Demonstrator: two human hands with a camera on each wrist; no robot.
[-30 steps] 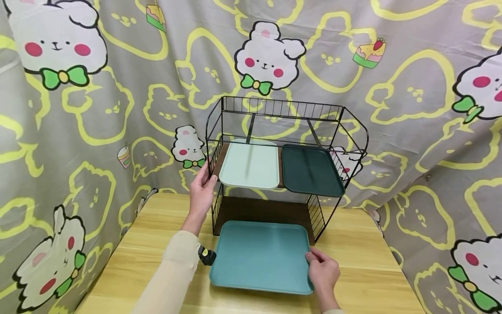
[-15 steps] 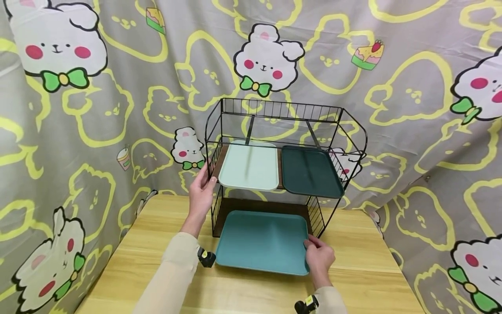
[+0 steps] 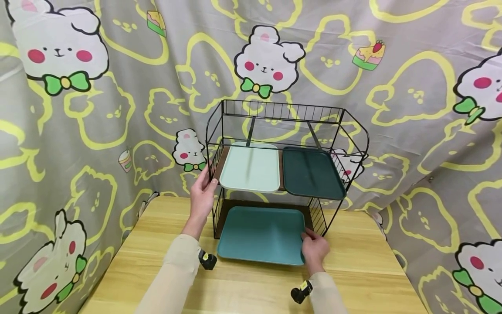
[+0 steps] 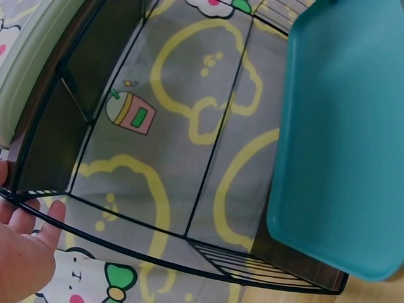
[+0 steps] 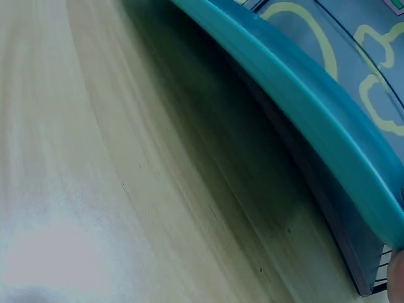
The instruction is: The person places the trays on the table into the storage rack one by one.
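A teal rectangular tray [image 3: 262, 235] lies partly over the lower shelf [image 3: 228, 208] of a black wire rack, its near part sticking out past the front. My right hand [image 3: 315, 250] pinches the tray's right edge. In the right wrist view the near rim of the teal tray [image 5: 303, 104] stands clear of the tabletop, with shadow beneath. My left hand [image 3: 201, 200] holds the rack's left side at the upper shelf, thumb in front; the left wrist view shows its fingers [image 4: 53, 221] at the black wire. On the upper shelf sit a mint tray [image 3: 251, 168] and a dark green tray [image 3: 313, 174].
The rack stands toward the back of a light wooden table [image 3: 361, 261]. Behind and at both sides hangs a grey curtain [image 3: 149, 122] printed with cartoon animals. Each wrist carries a small black camera [image 3: 301, 291].
My right hand has pushed the teal tray away from me, from in front of the rack to partly over its lower shelf. My left hand has stayed on the rack.
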